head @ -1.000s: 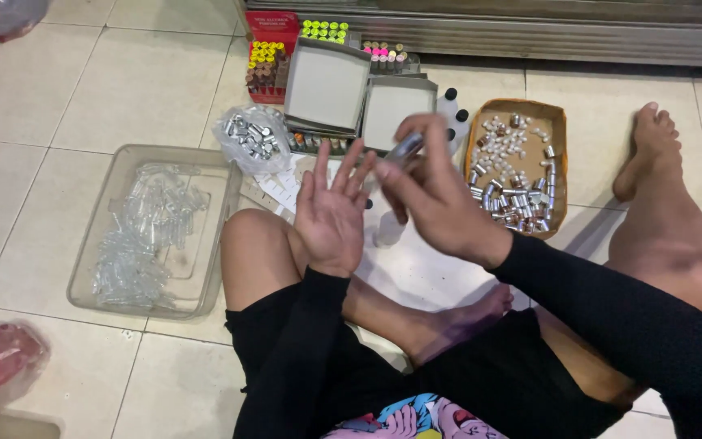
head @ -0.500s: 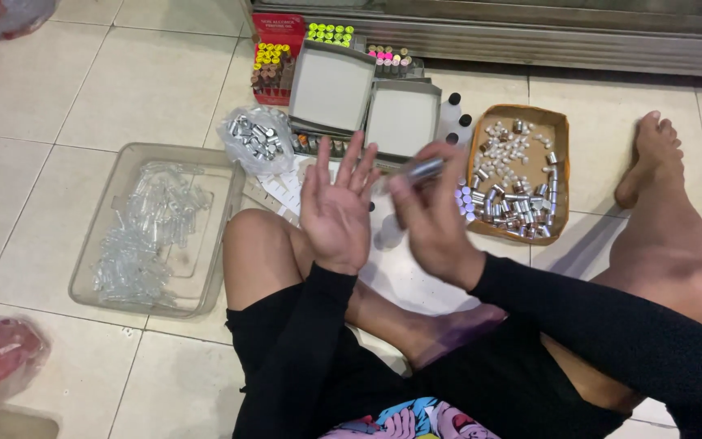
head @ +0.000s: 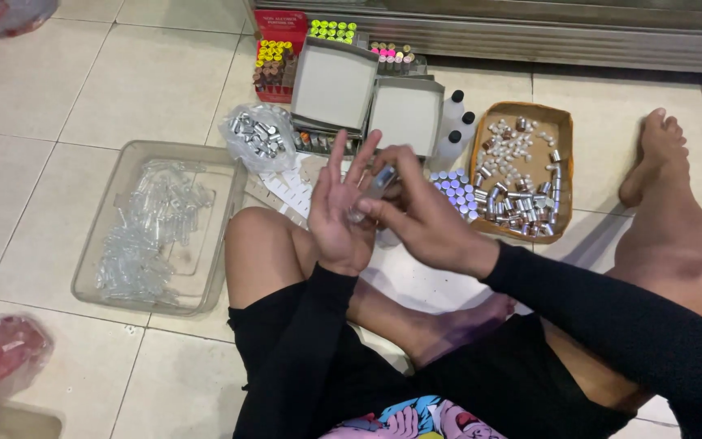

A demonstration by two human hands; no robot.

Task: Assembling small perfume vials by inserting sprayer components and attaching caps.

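Right hand (head: 428, 223) fingers pinch a small, probably glass vial (head: 377, 185) against open left hand (head: 341, 213), fingers spread wide.

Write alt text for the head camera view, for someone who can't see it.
A person seated on a tiled floor presses a small silver vial against the open left hand with the right hand. A clear plastic tray and a brown tray of small parts lie around.

Glossy floor tiles (head: 148, 89); clear, probably plastic tray (head: 107, 244).
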